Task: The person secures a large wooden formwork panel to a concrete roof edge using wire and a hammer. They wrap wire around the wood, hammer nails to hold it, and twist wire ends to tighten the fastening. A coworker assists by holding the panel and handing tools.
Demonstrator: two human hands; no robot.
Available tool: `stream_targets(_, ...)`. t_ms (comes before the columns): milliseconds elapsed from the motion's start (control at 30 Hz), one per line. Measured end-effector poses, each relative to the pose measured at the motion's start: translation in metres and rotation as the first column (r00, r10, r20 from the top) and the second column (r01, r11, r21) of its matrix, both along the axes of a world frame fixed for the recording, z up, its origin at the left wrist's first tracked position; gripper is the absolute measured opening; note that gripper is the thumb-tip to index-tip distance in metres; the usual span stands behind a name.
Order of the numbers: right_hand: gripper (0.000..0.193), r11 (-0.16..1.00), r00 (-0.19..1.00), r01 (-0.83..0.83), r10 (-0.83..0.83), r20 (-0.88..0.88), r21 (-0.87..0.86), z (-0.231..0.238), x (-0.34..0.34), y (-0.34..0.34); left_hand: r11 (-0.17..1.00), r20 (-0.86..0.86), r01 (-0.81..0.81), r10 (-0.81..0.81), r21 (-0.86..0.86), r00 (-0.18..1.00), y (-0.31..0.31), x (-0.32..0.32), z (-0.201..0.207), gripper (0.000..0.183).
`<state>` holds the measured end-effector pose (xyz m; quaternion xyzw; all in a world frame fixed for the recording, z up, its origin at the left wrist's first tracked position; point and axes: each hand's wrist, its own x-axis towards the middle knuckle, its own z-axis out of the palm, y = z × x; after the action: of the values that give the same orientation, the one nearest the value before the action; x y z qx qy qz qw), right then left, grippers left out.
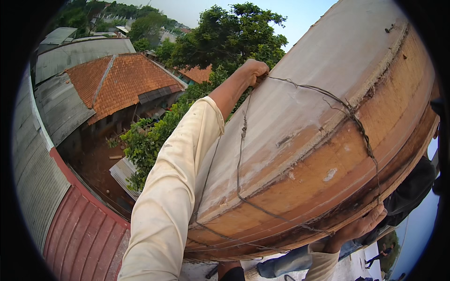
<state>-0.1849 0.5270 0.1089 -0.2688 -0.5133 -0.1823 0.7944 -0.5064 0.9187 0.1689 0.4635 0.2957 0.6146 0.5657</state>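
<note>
A big wooden board panel [328, 117], stained with cement and bound with twisted wire [356, 124], fills the right half of the view and is tilted. My left hand [253, 69], at the end of a cream sleeve, is closed over the panel's far upper edge where the wire runs. My right hand [360, 226] grips the panel's near lower edge from below, fingers curled onto the wood beside a wire knot.
Far below on the left lie an orange tiled roof [117, 79], grey corrugated roofs [56, 107], a red metal roof [84, 234] and trees [225, 37]. A person in dark clothes [412, 189] is partly hidden behind the panel's lower right. Legs in blue jeans [281, 265] show under it.
</note>
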Motion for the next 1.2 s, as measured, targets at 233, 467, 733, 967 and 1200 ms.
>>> stream_targets(233, 0.027, 0.999, 0.998, -0.054, 0.054, 0.043, 0.004, 0.002, -0.002, 0.0, 0.959, 0.255, -0.239, 0.271, -0.149, 0.928, 0.074, 0.037, 0.012, 0.012)
stream_targets(467, 0.029, 0.997, 0.996, -0.079, 0.079, -0.034, 0.014, 0.003, -0.017, 0.001, 0.941, 0.514, 0.087, -0.254, 0.326, 0.82, 0.014, 0.014, -0.056, 0.024)
stream_targets(733, 0.029, 1.0, 0.999, -0.014, 0.014, 0.039, -0.007, 0.004, -0.014, -0.002, 0.435, 0.005, -0.375, 0.647, 0.819, 0.763, -0.023, 0.002, -0.052, 0.04)
stream_targets(967, 0.03, 1.0, 0.999, 0.003, -0.003, -0.034, 0.021, 0.005, -0.026, 0.0, 0.067, -0.006, -0.104, 0.868, 0.992, 0.497, -0.014, -0.023, -0.042, 0.012)
stream_targets(1200, 0.031, 0.998, 0.998, 0.057, -0.056, -0.009, 0.04, 0.005, -0.024, 0.001, 0.008, -0.007, 0.001, 0.915, 1.0, 0.403, -0.01, -0.035, -0.034, 0.021)
